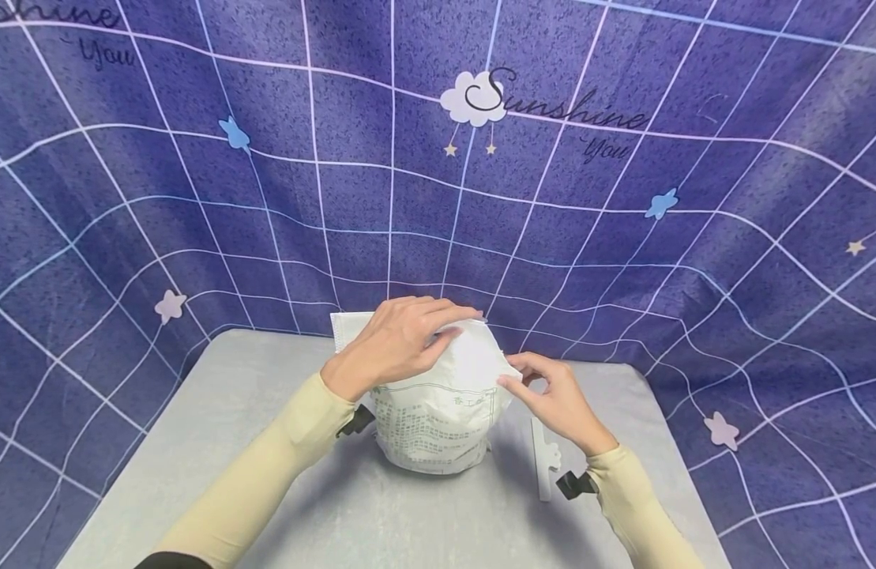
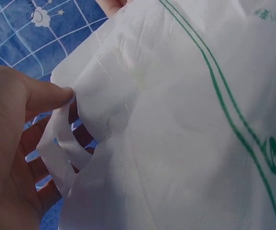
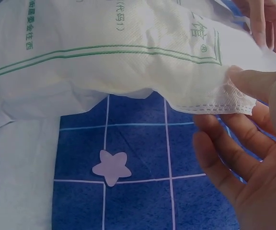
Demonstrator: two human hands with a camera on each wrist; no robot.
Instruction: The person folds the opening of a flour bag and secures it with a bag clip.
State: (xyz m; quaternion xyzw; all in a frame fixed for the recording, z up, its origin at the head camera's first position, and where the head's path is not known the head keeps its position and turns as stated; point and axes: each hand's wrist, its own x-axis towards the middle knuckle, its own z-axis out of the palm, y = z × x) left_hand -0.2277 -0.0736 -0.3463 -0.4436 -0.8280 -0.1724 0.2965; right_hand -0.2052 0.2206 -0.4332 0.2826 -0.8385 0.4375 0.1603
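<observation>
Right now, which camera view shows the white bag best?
The head view: it shows the white bag from top to base, though the left hand covers part. The left wrist view gives a cropped close-up with straps; the right wrist view, also cropped, shows green lettering and a stitched edge.

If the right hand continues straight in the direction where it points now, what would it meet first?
Most likely the white printed bag, whose edge the right hand already pinches. The left hand seems to lie farther along, though depth is unclear.
</observation>
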